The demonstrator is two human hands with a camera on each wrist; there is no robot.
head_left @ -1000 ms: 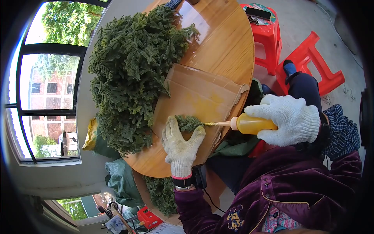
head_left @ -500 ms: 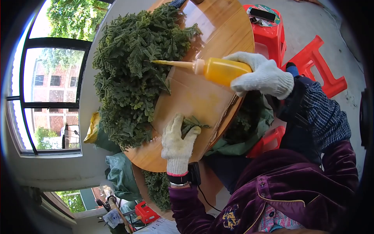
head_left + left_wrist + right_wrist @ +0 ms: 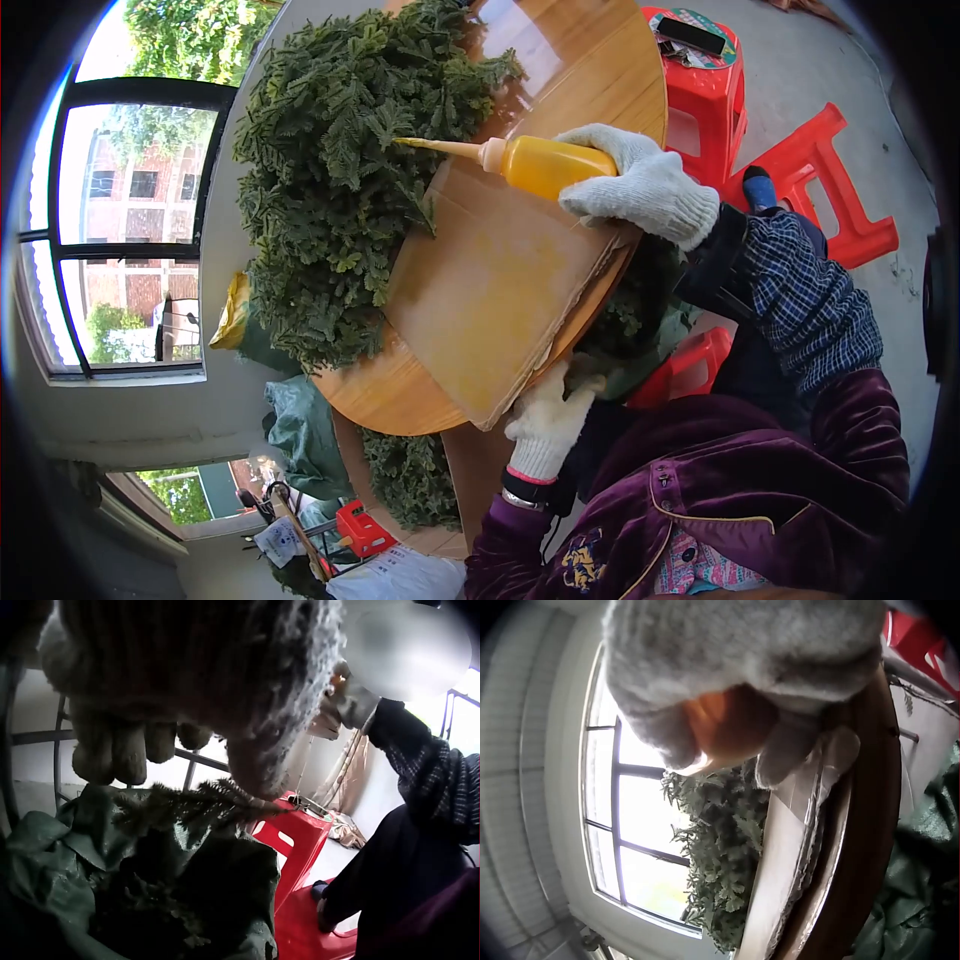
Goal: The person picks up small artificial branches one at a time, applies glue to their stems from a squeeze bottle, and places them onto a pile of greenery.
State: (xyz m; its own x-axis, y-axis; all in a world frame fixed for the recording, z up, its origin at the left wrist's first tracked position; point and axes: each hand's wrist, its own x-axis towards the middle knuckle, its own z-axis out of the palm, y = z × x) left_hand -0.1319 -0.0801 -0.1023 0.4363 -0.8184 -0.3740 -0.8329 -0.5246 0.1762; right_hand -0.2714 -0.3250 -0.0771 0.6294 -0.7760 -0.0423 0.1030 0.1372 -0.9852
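Note:
My gloved right hand (image 3: pixel 640 185) grips a yellow squeeze bottle (image 3: pixel 555 168) above the cardboard. The long nozzle (image 3: pixel 440 147) points left, overlapping the heap of fir sprigs (image 3: pixel 340 190). The right wrist view shows gloved fingers around the orange-looking bottle (image 3: pixel 731 724). Past the table's near edge, my gloved left hand (image 3: pixel 550 425) is low beside the cardboard, its fingertips partly hidden in the head view. In the left wrist view its fingers (image 3: pixel 129 754) hang apart from the thumb, with a fir sprig (image 3: pixel 195 804) just under them, over an open green bag (image 3: pixel 45 859) holding darker greenery.
A yellow-stained cardboard sheet (image 3: pixel 480 290) lies on the round wooden table (image 3: pixel 590 60). Red stools (image 3: pixel 820 185) stand at the right, one bearing a phone (image 3: pixel 690 37). More fir greenery (image 3: pixel 410 480) sits below the table in a box.
The left hand took the sprig off the cardboard and moved right and down past the table edge. The right hand lifted the bottle from the sprig up toward the heap.

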